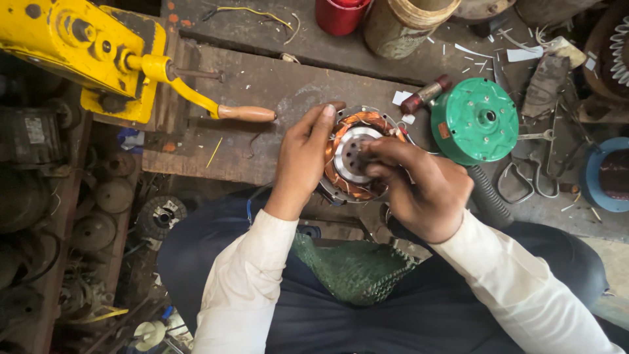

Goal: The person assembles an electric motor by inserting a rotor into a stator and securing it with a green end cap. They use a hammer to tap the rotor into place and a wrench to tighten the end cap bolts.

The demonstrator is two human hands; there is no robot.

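The left hand (303, 157) clasps the round motor stator (357, 154) by its rim at nine o'clock, fingers curled over the top edge and closed on it. The right hand (419, 190) comes in from four o'clock, its fingertips (375, 152) pinched together on the silvery hub inside the ring of copper windings; whether they grip something small there cannot be told. The stator sits at the near edge of a worn wooden board (262, 85).

At three o'clock of the stator lies a green round motor cover (475, 121) with a small orange rectangular label near its left rim. Between them, at one o'clock, rests a dark red cylinder (426, 94) beside white scraps. At ten o'clock a wooden crank handle (246, 113) sticks out of a yellow machine (85, 52). At twelve o'clock stands a red can (341, 14). At six o'clock a green mesh cloth (354, 269) lies on the lap.
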